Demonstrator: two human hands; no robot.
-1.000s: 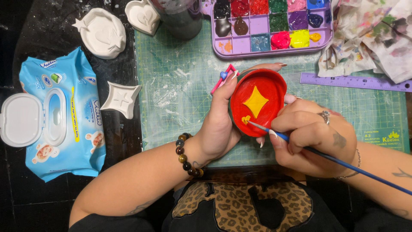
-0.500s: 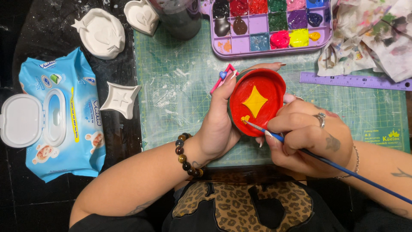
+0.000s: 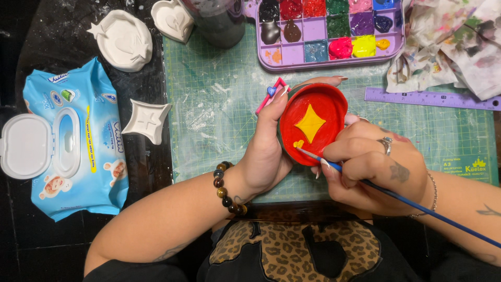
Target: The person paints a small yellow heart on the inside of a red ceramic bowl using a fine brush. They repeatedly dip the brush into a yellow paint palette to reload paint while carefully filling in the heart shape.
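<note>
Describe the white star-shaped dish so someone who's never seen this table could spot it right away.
Start at the green cutting mat and look just off its left edge, onto the dark tabletop. Beside the blue wipes pack lies the four-pointed star dish. Unlike the red dish in the hands, it is unpainted white.

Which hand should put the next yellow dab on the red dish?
Right, most likely. The right hand grips the blue paintbrush, its tip already at the small yellow mark on the red dish. The left hand is busy cupping that dish.
</note>
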